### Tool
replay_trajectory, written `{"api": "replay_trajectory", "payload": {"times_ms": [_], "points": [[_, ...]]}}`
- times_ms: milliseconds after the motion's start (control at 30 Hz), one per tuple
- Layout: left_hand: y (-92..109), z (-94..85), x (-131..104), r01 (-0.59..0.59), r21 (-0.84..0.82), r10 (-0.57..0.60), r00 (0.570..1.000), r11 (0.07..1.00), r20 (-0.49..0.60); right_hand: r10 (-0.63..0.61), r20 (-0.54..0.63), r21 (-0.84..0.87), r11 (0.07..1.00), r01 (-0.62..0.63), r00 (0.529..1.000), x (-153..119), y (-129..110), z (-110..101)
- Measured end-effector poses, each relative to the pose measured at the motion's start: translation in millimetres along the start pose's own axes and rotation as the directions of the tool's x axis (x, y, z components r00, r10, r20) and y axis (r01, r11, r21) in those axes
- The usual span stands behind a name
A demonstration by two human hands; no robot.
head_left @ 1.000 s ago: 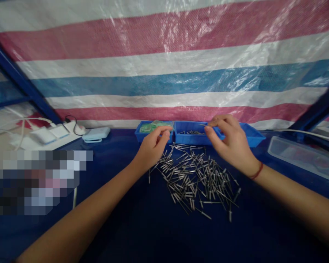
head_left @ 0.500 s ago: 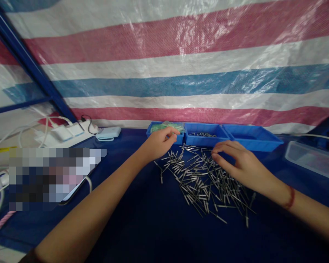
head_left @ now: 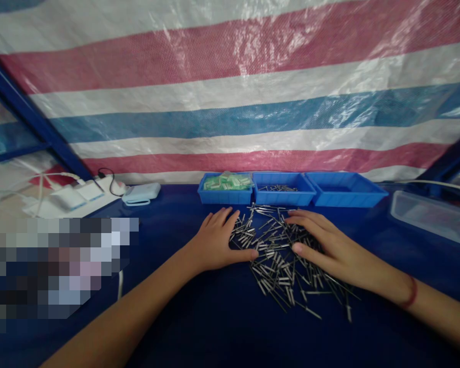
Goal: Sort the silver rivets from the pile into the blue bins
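A loose pile of metal pop rivets (head_left: 278, 255) lies on the dark blue table top. My left hand (head_left: 218, 240) rests at the pile's left edge, fingers spread and thumb stretched out over the rivets. On the other side, my right hand (head_left: 325, 245) lies over the right part of the pile with thumb and fingers apart, hiding some rivets beneath it. Neither hand visibly grips a rivet. Behind the pile stand three blue bins: the left bin (head_left: 224, 198) has green-and-clear packets (head_left: 228, 181), the middle bin (head_left: 285, 198) some rivets, the right bin (head_left: 350, 198) no visible contents.
A clear plastic box (head_left: 433, 220) sits at the right. To the left are a light blue device (head_left: 141, 194), a white power strip (head_left: 88, 197) with cables, and a pixelated area. A striped plastic sheet (head_left: 230, 117) hangs behind the bins.
My left hand has come back from the left bin to the pile and spread its fingers. My right hand has opened its thumb away from its fingers. The view has shifted slightly right.
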State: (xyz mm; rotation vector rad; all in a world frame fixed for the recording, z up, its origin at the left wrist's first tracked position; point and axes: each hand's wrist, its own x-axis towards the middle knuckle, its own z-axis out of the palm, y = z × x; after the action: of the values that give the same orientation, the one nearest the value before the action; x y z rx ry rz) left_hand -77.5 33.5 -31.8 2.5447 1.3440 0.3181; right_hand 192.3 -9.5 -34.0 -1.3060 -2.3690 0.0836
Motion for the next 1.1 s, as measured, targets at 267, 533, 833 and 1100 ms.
{"api": "replay_trajectory", "payload": {"times_ms": [267,533,833,1100], "points": [[-1,6.1,1,-0.008,0.007,0.009,0.999,1.000,-0.035,0.064,0.035,0.074,0.995,-0.066,0.997,-2,-1,-3],[-2,4.5,5,0.003,0.005,-0.003,0.999,1.000,-0.039,0.024,0.027,0.127,0.992,-0.027,0.999,0,5,-4],[-4,5.3,7,-0.025,-0.054,0.021,0.997,0.998,-0.073,0.015,0.031,0.168,0.986,-0.020,0.999,1,2,-5],[8,-2.4,-2,-0.210,-0.151,0.217,0.976,0.966,0.029,-0.142,0.127,0.284,0.953,0.101,0.982,-5,0,-11]]}}
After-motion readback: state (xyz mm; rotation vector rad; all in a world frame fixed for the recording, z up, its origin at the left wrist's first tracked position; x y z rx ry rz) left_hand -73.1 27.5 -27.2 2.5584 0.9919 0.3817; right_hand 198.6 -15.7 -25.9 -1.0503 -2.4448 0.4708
